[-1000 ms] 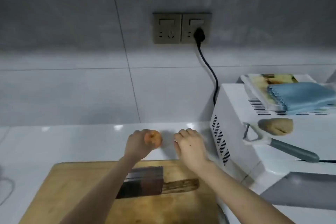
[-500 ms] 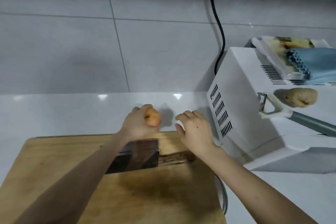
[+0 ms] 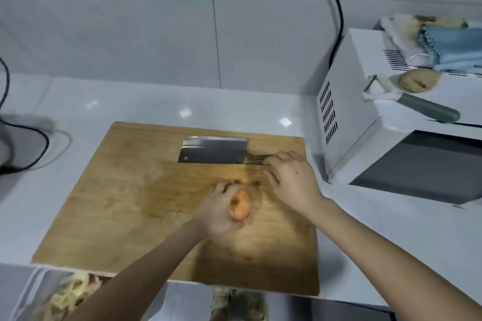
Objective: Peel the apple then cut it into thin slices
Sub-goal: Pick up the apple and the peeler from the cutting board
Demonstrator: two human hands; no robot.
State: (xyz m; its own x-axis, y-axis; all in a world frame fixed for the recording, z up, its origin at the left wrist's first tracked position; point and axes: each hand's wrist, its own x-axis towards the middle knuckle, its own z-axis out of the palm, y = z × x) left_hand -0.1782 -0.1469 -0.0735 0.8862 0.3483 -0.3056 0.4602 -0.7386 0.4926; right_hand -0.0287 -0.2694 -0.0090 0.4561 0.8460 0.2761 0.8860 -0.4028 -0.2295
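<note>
1. Your left hand [image 3: 220,210] has come back from the white counter [image 3: 135,104] onto the wooden cutting board [image 3: 104,203], near the middle of the frame. Its fingers are curled tight around the apple [image 3: 240,204], which looks pale orange and sits just above the board.
2. Your right hand [image 3: 292,180] has moved too — half a second ago it hung open beside the apple, and now its fingers rest on the handle of the cleaver [image 3: 214,154]. You cannot tell if they have closed around it yet.
3. The cleaver lies flat on the far side of the board, blade toward the left, well apart from the apple.
4. At the right of the frame stands a white microwave [image 3: 347,101]. On top lie a peeler [image 3: 412,101] with a grey handle, a brown lumpy thing [image 3: 417,81] just behind it, and a blue cloth [image 3: 453,47].
5. A black cable [image 3: 336,8] runs down the wall behind the microwave.
6. At the lower left, under the counter edge, is a bin [image 3: 34,292] — it holds pale yellow peels [image 3: 70,292].
</note>
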